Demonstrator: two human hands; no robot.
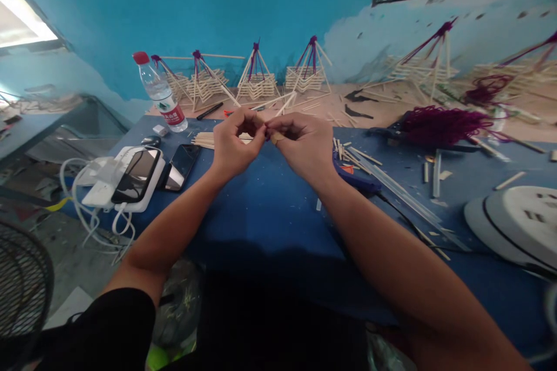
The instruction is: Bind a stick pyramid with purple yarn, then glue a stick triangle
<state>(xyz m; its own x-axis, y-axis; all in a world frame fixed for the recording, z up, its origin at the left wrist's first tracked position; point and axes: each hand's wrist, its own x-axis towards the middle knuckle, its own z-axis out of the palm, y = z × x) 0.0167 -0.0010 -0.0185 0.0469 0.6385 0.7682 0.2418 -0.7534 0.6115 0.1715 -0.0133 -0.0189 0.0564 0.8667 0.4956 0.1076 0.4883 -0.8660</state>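
Observation:
Over the blue table, my left hand (236, 145) and my right hand (307, 142) meet, thumbs and forefingers pinched together. A small bit of purple yarn (267, 138) shows between the fingertips of both; most of it is hidden by the fingers. Behind my left hand lies a bundle of thin wooden sticks (203, 139). Short cut sticks (340, 151) and a blue glue gun (359, 181) lie beside my right hand, partly covered by it. Several stick frames with purple yarn tops, such as this one (256, 86), stand along the wall.
A water bottle (167, 101), two phones (138, 177) and a white power strip with cables (100, 188) are on the left. Further right are a heap of purple yarn (439, 126), clear glue sticks (398, 191) and a round white device (517, 226). A fan (24, 278) stands lower left.

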